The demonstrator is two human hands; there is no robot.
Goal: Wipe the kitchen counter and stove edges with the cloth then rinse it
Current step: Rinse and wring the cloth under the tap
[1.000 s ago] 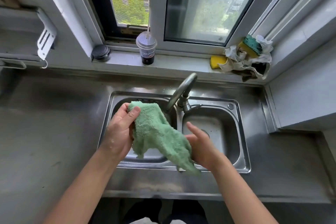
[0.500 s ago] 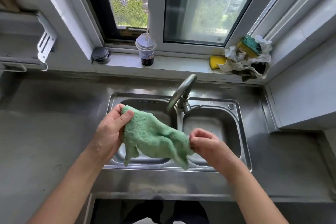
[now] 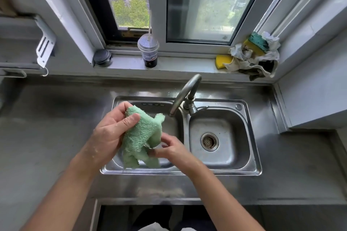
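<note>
Cloth (image 3: 142, 135) gripped between both hands

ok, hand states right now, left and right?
Left hand: grips the green cloth at its top.
Right hand: pinches the same cloth lower down, slightly blurred.

The cloth (image 3: 142, 133), left hand (image 3: 110, 131) and right hand (image 3: 169, 148) hid most of the left basin (image 3: 174, 129). The right fingers (image 3: 159, 154) were blurred. The left forearm (image 3: 62, 193) and right forearm (image 3: 221, 199) ran off the bottom edge. The cup (image 3: 149, 54) bore an unreadable label.
</note>
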